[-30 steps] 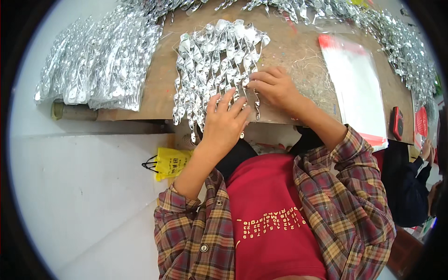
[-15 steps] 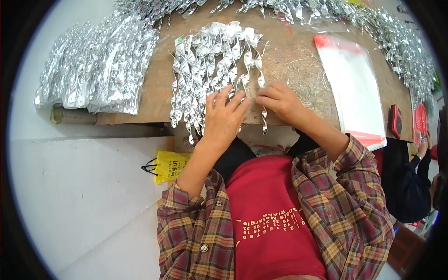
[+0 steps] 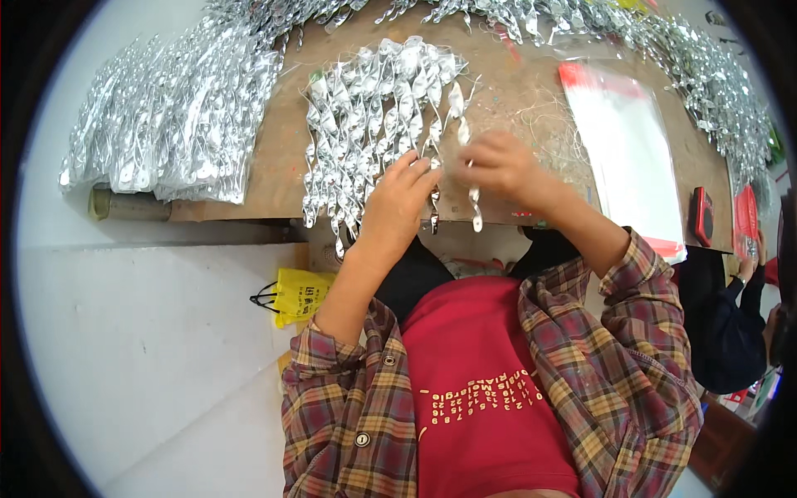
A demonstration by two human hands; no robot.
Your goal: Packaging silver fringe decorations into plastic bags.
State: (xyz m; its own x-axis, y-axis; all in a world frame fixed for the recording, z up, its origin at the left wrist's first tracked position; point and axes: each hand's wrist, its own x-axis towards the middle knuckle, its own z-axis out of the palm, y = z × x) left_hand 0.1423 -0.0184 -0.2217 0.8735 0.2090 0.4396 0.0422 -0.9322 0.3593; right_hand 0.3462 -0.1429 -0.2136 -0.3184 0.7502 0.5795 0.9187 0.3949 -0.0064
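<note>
Twisted silver spiral strips (image 3: 365, 124) lie side by side in a bunch on the brown tabletop, their lower ends reaching its front edge. My left hand (image 3: 395, 203) rests on the right side of the bunch, fingers slightly bent and apart. One strip (image 3: 434, 203) passes beside its fingertips. To the right, my right hand (image 3: 505, 176) is closed, thumb and fingers pinching a separate spiral strip (image 3: 475, 203). That strip's lower end hangs below the fingers, and motion blurs the fingertips.
Bagged silver strips (image 3: 178, 124) are stacked at the left. More shiny strips (image 3: 697, 66) line the far and right edges. Clear bags with red edges (image 3: 627, 158), loose thread (image 3: 552, 124) and a red-and-black device (image 3: 702, 216) lie right. Another person's hand (image 3: 747, 267) shows far right.
My right hand has lifted slightly up and right, shifting the separate strip away from the bunch. The left hand's fingers have drawn closer together.
</note>
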